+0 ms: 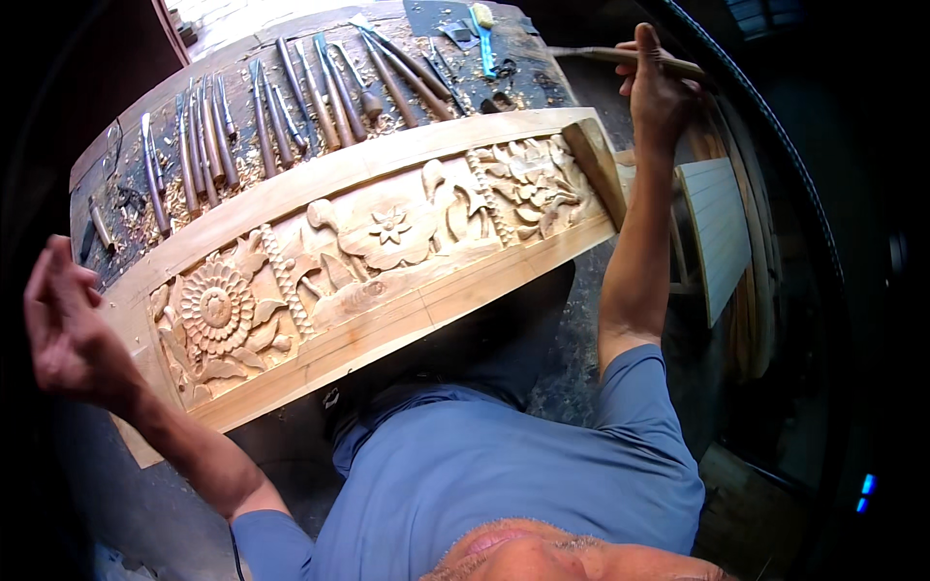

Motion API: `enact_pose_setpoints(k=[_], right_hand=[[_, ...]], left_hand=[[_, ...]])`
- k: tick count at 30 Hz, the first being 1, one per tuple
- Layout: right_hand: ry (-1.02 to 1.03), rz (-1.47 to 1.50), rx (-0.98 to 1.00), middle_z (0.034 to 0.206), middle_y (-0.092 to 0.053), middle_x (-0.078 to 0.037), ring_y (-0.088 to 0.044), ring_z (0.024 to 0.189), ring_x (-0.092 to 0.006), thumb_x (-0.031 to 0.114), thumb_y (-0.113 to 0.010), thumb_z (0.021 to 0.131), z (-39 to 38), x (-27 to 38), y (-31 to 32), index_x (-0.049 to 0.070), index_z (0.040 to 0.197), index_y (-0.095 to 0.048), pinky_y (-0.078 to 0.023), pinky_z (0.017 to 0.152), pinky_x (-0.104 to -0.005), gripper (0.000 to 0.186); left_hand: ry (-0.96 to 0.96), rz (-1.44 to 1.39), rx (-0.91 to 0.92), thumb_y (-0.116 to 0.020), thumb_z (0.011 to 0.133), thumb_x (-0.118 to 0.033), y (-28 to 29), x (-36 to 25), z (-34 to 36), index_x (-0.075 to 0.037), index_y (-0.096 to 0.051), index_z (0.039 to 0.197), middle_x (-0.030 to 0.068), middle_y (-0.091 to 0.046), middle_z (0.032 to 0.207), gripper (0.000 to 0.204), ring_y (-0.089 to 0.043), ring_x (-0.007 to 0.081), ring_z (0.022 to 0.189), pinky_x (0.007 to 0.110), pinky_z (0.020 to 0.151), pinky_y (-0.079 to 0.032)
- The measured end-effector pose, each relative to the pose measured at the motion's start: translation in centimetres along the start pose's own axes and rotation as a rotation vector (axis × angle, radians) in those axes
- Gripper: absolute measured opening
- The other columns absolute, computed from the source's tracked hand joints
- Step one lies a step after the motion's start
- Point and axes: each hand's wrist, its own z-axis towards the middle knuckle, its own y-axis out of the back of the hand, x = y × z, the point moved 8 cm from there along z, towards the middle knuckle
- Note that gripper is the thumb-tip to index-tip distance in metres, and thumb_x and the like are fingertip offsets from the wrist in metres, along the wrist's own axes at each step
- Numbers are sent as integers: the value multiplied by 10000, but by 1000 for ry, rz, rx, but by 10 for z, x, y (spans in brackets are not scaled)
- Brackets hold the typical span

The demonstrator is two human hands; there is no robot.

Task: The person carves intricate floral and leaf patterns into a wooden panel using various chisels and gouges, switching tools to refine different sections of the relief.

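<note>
Across the bench in front of me lies a long pale wooden panel (373, 281), carved in relief with a sunflower, birds, leaves and twisted dividers. My right hand (664, 92) is raised past the panel's far right corner, its fingers closed around a long, slim wooden-handled tool, seemingly a carving chisel (586, 52), and its thumb pointing up. My left hand (77, 334) hovers by the panel's left end, fingers loosely bent and apart, with nothing visible in it. I cannot tell whether it touches the wood.
Along the far side of the dark workbench (111, 160) lies a row of wooden-handled carving chisels (334, 92) among wood shavings. A blue-handled brush (484, 44) sits at the far right. Beyond my right arm stands a pale slatted wooden piece (717, 228).
</note>
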Motion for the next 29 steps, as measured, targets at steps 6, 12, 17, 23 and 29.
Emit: enact_pose_setpoints(k=[6, 12, 17, 23, 29], right_hand=[[-283, 93, 76, 690, -777, -21, -681, 551, -83, 729, -782, 1003, -7, -67, -44, 71, 902, -909, -550, 587, -264, 678], [-261, -256, 100, 620, -755, -15, -736, 569, -127, 803, -807, 931, -12, -105, -83, 98, 836, -899, -587, 602, -318, 717], [-346, -176, 109, 658, -785, -58, -783, 615, -165, 849, -781, 917, -22, -118, -95, 80, 837, -895, -636, 671, -348, 781], [52, -267, 17, 633, -724, -50, -735, 593, -194, 680, -806, 994, -19, -12, -90, 67, 791, -817, -570, 624, -385, 646], [135, 190, 154, 488, -591, -53, -633, 473, -175, 495, -820, 1066, -79, 183, -112, 43, 639, -723, -459, 528, -413, 629]], left_hand=[[-108, -377, 329, -747, 1131, -109, -75, -26, -9, -41, -868, 1208, 13, -821, 994, 159, -660, 61, 778, 202, 682, -501], [-83, -288, 723, -823, 1082, -90, -124, -21, -95, 8, -838, 1092, -29, -730, 838, 99, -611, 39, 734, 231, 671, -492], [5, -304, 768, -834, 1053, -67, -138, -7, -112, 17, -824, 1036, 4, -726, 789, 87, -626, 50, 710, 251, 650, -498], [2, -374, 755, -870, 1017, -66, -142, -18, -118, 0, -851, 1082, 27, -766, 785, 94, -662, 63, 692, 262, 643, -520], [-45, -583, 762, -938, 946, -161, -150, -30, -129, -22, -871, 1229, 97, -843, 1019, 323, -739, 153, 830, 310, 750, -604]])
